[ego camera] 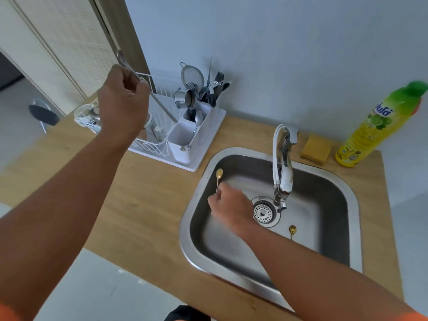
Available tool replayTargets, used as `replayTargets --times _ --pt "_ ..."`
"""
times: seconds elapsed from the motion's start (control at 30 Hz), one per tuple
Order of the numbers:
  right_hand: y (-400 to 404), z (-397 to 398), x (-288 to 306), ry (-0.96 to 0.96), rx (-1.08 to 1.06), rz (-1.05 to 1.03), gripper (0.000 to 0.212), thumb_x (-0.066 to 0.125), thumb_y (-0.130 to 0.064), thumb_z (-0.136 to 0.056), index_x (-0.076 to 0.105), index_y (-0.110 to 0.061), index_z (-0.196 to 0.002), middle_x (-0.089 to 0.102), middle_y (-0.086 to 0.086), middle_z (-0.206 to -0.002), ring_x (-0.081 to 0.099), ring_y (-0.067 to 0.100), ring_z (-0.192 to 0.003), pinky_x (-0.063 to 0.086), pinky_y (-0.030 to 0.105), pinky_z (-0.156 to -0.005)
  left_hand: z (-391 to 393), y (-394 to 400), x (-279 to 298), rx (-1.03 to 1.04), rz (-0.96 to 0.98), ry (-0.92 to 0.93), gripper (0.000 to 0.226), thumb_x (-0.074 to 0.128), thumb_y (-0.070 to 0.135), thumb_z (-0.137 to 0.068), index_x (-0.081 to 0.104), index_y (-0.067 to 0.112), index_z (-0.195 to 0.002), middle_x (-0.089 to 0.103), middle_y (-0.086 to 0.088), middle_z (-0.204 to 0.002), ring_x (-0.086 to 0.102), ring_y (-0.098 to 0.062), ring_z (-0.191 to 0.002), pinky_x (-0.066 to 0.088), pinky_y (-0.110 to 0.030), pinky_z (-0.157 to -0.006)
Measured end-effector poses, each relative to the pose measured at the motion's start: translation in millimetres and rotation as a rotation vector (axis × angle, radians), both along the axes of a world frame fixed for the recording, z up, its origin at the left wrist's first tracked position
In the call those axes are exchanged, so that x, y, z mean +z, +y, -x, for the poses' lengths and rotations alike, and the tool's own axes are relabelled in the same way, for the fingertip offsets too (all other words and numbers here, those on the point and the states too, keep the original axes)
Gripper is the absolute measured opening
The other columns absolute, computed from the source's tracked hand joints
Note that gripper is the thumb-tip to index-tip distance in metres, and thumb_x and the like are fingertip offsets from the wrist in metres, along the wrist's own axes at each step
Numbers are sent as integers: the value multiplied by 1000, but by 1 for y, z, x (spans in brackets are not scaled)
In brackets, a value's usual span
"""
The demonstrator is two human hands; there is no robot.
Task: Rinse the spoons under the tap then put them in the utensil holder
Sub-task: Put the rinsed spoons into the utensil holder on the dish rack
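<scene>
My left hand [122, 100] is raised over the white dish rack [208, 158] and grips a silver spoon [121, 60], bowl pointing up. My right hand [231, 206] is down in the steel sink [324, 181] and pinches the handle of a small gold spoon [219, 174] near the sink's left wall. A second gold spoon [292, 230] lies on the sink floor right of the drain. The tap [283, 167] reaches over the drain; I see no water running. The white utensil holder [185, 135] at the rack's right end holds forks, spoons and a small strainer.
A yellow sponge [316, 149] and a yellow dish-soap bottle [375, 126] stand on the wooden counter [143, 193] behind the sink. A metal cup [185, 98] hangs on the rack. A wire basket [85, 117] sits at the counter's far left edge.
</scene>
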State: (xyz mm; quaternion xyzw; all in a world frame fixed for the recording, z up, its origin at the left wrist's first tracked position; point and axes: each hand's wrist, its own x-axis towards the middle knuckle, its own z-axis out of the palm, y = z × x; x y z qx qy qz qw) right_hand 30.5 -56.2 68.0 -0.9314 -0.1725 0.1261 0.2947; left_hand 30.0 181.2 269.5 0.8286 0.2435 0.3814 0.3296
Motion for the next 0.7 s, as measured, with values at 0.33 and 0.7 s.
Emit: replayTargets --times 0.33,0.7 --pt "55 -75 118 -315 -11 -305 14 50 -34 -95 51 -22 -87 61 -3 -69 58 27 -68 44 35 -58 -4 3 -85 -5 97 219 10 64 28 -95 64 18 -96 67 4 -93 69 -28 -96 55 -41 -83" --pt "96 -104 127 -235 115 -258 12 51 -34 -97 57 -28 -89 66 -8 -83 62 20 -78 41 30 -60 17 -9 -124 10 397 289 18 65 37 -93 57 26 -81 68 5 -76 67 -27 -77 50 -38 -67"
